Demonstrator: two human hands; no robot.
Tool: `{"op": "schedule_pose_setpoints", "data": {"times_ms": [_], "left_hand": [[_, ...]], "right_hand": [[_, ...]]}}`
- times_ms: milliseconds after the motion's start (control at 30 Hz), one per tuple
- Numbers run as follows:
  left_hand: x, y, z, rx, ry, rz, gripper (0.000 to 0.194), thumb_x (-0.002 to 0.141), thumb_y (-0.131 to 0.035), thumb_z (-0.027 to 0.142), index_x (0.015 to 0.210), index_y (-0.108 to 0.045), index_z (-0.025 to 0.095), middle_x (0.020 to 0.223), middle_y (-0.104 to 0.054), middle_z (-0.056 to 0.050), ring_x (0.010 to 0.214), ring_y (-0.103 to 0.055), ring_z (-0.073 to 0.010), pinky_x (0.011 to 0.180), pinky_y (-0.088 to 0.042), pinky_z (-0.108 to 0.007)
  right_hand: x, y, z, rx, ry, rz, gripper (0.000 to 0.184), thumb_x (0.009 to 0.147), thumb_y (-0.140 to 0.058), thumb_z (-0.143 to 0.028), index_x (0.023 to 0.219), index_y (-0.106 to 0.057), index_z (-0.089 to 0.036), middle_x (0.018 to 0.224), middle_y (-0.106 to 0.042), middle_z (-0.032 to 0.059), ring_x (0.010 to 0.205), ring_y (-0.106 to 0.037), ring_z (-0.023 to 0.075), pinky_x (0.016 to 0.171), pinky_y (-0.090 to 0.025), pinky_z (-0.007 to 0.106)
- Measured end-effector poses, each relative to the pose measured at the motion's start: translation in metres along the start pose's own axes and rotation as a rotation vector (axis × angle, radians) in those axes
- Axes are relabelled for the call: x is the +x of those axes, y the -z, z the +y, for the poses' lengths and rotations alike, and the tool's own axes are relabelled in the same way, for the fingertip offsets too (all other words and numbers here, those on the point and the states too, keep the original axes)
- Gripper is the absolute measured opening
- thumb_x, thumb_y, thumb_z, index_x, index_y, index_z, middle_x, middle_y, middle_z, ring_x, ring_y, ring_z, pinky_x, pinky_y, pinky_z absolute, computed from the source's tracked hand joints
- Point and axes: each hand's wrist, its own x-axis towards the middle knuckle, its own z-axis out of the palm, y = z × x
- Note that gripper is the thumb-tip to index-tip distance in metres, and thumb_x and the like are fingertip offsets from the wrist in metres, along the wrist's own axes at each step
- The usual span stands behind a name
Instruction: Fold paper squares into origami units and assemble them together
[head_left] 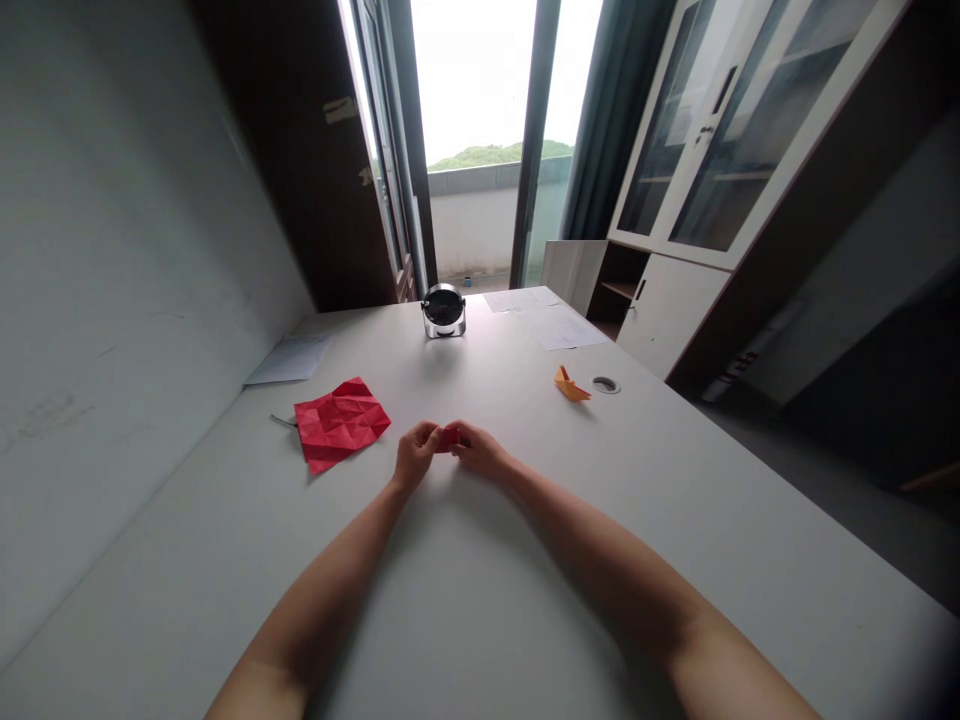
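Observation:
Between my two hands, over the middle of the white table, is a small piece of folded red paper [448,440]. My left hand [417,452] pinches its left side, thumb on top. On the right side, the fingers of my right hand [480,448] are closed on the same paper. Much of the paper is hidden by my fingers, so its folded shape is hard to make out. To the left of my hands lies a creased red paper sheet [341,423], opened out and uneven. An orange folded paper boat [572,385] sits off to the right.
A roll of tape [605,384] lies beside the boat. A round black device on a metal stand [444,311] is at the table's [465,600] far end. White sheets [564,328] lie at the back right, more papers [289,359] by the left wall. A cabinet [675,310] stands right.

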Motion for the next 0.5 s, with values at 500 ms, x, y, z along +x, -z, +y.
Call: {"op": "schedule_pose_setpoints", "data": {"times_ms": [500], "left_hand": [[0.004,0.002,-0.008,-0.207,0.053,0.104,0.034,0.084,-0.07,0.05,0.083,-0.067,0.015,0.074,-0.067,-0.002,0.066,-0.062,-0.0141,0.064,-0.051,-0.025]], "right_hand": [[-0.003,0.003,-0.012,0.014,-0.024,0.005,0.014,0.088,-0.06,-0.032,0.081,-0.061,-0.019,0.069,-0.066,-0.0014,0.061,-0.057,0.0127,0.059,-0.04,0.023]]}}
